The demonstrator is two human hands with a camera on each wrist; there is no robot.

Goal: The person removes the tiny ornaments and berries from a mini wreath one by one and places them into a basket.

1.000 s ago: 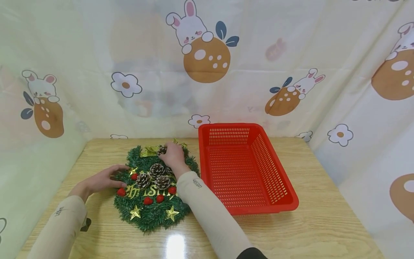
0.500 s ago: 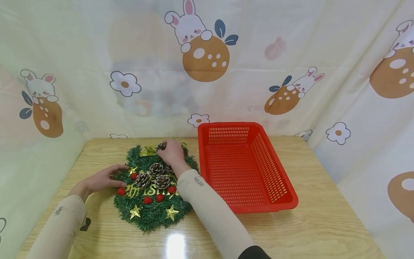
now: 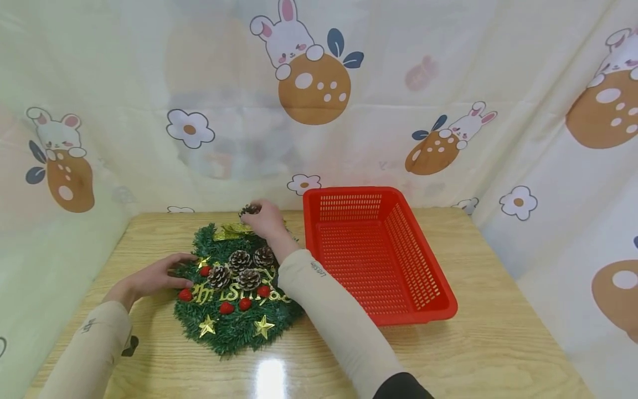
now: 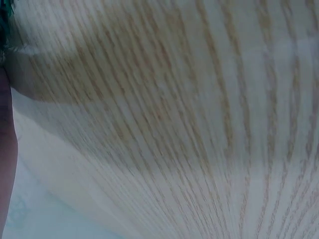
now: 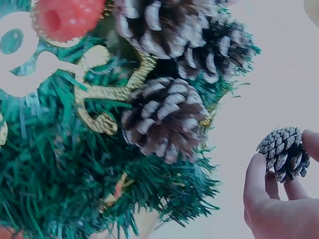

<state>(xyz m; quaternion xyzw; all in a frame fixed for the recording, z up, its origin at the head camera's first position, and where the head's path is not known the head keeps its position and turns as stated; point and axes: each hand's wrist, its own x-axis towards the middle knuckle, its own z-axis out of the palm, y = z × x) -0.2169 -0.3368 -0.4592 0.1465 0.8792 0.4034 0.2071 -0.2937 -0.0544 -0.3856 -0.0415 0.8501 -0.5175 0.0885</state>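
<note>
A green tinsel wreath [image 3: 224, 338] lies on the table, dressed with pine cones, red berries, gold stars and gold lettering. Above its far edge my right hand [image 3: 269, 221] pinches a loose pine cone [image 5: 283, 152] between thumb and fingers; in the right wrist view it is apart from the greenery. Several other pine cones [image 3: 249, 280] sit clustered in the wreath's middle. My left hand [image 3: 157, 275] rests at the wreath's left edge, fingers spread and touching the greenery. In the left wrist view only a sliver of that hand shows.
A red plastic basket [image 3: 438, 277] with slotted walls stands to the right of the wreath, with nothing in it. The wooden table [image 3: 488, 332] meets a printed curtain [image 3: 369, 149] at the back and sides. A gold ribbon [image 3: 231, 231] tops the wreath.
My right hand has lifted the pine cone up and away from the wreath's top, toward the far table edge. The left hand keeps its place.
</note>
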